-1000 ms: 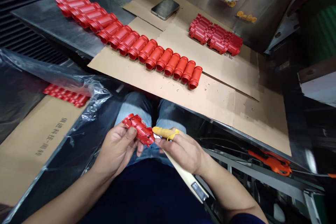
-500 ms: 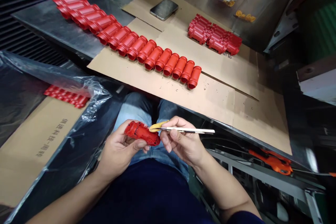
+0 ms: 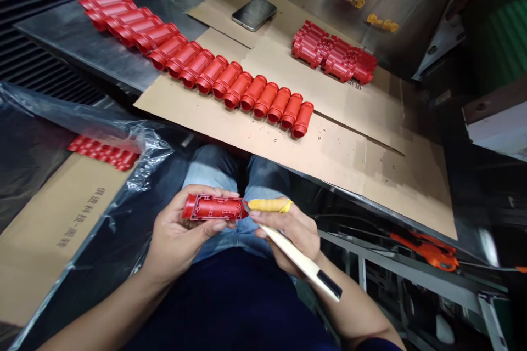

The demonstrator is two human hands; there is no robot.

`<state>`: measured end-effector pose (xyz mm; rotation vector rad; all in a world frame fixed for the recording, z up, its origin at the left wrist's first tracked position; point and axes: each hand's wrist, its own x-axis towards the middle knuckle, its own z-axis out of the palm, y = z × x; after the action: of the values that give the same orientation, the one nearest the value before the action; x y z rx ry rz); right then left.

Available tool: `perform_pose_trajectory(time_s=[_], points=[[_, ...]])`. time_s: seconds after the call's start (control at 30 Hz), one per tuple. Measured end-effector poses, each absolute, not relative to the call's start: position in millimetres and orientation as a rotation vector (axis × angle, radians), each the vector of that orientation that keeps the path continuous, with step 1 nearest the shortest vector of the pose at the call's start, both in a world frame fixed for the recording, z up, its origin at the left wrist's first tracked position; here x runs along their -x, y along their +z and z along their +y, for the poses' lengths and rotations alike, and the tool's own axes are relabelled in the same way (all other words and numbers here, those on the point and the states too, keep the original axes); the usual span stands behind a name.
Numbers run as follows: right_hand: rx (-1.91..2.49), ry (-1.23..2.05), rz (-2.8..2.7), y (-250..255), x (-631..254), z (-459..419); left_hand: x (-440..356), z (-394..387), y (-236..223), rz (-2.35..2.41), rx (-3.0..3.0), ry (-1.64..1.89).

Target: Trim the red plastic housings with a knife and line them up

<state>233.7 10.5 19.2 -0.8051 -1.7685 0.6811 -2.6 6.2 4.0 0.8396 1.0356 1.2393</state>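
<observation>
My left hand (image 3: 175,227) is closed round a red plastic housing (image 3: 214,207), held over my lap with its open, ribbed inner side facing up. In my right hand (image 3: 294,233) is a knife (image 3: 302,262) with a cream handle and a black patch at its end. The knife's short blade touches or nearly touches the right end of the housing. A yellow finger cot (image 3: 267,205) covers my right index finger, which points at that end.
On cardboard (image 3: 349,186) over the metal table stands a slanting row of red housings (image 3: 209,74). Behind them are a phone (image 3: 254,13), stacked red parts (image 3: 333,52) and yellow finger cots (image 3: 382,23). A plastic-lined carton (image 3: 53,230) with red parts stands left; orange-handled pliers (image 3: 432,252) lie right.
The housing has been turned so its inner side faces up. My right hand has swung the knife, its handle now slanting down to the right, with the blade at the housing's right end.
</observation>
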Motion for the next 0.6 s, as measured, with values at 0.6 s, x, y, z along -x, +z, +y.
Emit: perform_pose_trajectory(time_s=[0.6], points=[[0.852, 0.608, -1.812, 19, -229, 5, -8, 0, 17, 1.189, -0.931, 1.346]])
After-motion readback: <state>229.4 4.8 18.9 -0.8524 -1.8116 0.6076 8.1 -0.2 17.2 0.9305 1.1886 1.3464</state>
